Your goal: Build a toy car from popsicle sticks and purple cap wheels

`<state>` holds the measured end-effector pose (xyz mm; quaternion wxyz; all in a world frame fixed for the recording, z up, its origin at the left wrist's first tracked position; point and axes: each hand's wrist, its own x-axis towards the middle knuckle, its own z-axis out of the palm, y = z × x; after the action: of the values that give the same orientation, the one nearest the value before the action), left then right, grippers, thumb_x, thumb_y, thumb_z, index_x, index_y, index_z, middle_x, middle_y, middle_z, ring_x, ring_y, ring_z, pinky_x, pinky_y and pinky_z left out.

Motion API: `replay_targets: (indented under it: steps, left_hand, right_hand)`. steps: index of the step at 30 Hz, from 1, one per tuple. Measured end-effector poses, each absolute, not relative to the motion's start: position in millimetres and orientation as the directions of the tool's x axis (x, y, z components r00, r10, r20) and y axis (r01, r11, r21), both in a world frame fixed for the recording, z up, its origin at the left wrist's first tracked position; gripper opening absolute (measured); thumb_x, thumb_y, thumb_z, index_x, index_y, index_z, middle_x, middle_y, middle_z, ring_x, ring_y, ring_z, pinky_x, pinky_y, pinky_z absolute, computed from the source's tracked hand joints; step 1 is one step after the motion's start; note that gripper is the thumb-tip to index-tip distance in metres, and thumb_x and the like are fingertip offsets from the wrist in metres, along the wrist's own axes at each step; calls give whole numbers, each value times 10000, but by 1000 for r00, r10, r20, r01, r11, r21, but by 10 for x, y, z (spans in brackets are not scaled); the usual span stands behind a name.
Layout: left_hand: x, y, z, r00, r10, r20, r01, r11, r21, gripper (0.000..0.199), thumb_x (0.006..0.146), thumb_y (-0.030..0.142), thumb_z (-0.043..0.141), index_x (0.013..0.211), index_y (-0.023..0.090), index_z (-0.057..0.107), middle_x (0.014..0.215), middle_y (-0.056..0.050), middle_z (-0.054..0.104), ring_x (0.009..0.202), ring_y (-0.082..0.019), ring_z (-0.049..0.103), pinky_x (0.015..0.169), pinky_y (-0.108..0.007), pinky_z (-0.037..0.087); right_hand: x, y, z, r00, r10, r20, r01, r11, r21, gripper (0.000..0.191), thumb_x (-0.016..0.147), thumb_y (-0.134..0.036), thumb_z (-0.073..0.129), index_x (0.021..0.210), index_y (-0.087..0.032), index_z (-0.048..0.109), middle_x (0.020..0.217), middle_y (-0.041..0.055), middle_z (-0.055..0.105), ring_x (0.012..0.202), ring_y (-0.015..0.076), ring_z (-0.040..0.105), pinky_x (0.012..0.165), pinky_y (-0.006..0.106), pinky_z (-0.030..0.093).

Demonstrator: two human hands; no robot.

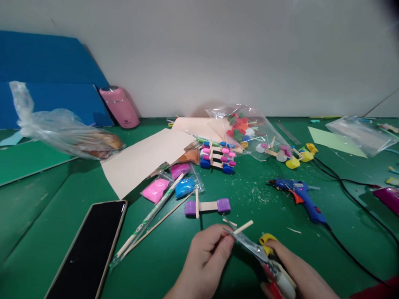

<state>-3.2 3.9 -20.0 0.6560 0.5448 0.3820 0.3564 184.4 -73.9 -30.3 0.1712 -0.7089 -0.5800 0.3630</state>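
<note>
My left hand (206, 262) is closed in a pinch on a short pale wooden stick (244, 227), whose free end points right. In my right hand (298, 268) is a pair of scissors (251, 246) with metal blades and yellow and red handles. The blades reach up to the stick at my left fingertips; how far apart they are is hard to tell. Just beyond my left hand lies a small wooden-stick piece with purple clay ends (208, 206). Another thin pale sliver (230, 222) is beside the blades.
A blue glue gun (299, 196) with a black cord lies at right. Clay packets (156, 190), a wrapped stick (149, 219) and a phone (87, 256) are at left. Behind stand clay-and-stick pieces (217, 157), a clear bag (251, 126) and a pink bottle (121, 106).
</note>
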Motion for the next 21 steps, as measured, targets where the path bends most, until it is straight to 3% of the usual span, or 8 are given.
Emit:
replay_targets:
  steps: [6, 12, 15, 18, 21]
  left_hand:
    - [-35, 38, -293, 568, 801, -188, -269, 396, 878, 272, 812, 381, 493, 704, 138, 549, 426, 76, 338, 415, -74, 273, 442, -235, 197]
    - [7, 21, -291, 473, 857, -205, -302, 376, 876, 239, 801, 353, 533, 712, 131, 547, 501, 60, 372, 463, -72, 307, 452, -224, 213]
    - [8, 30, -294, 551, 813, -191, -410, 463, 786, 232, 777, 359, 565, 706, 138, 556, 425, 87, 330, 405, -61, 277, 445, -221, 221]
    - [0, 47, -295, 635, 746, -202, -443, 566, 695, 230, 766, 359, 575, 699, 140, 560, 382, 104, 298, 366, -51, 237, 436, -220, 219]
    - [-8, 50, -281, 611, 761, -217, -377, 521, 766, 228, 788, 353, 548, 710, 140, 560, 414, 88, 331, 394, -60, 261, 438, -223, 206]
  right_hand:
    - [1847, -750, -336, 52, 945, -323, 700, -265, -663, 385, 577, -191, 599, 952, -260, 544, 660, -36, 670, 587, 165, 633, 524, 192, 448]
    - [1811, -766, -367, 113, 947, -300, 691, -292, -661, 431, 594, -229, 605, 1014, -273, 517, 705, -30, 675, 575, 166, 630, 490, 198, 455]
    - [1801, -741, -245, 82, 958, -276, 679, -257, -688, 453, 599, -245, 602, 1042, -262, 509, 787, -12, 682, 584, 155, 622, 487, 196, 459]
    - [1802, -729, -198, 63, 948, -311, 676, -269, -686, 415, 593, -229, 607, 998, -260, 522, 750, -14, 683, 572, 149, 619, 478, 186, 457]
    - [1805, -735, -235, 75, 934, -349, 687, -302, -661, 384, 606, -207, 586, 977, -263, 505, 690, -28, 674, 557, 150, 619, 487, 187, 459]
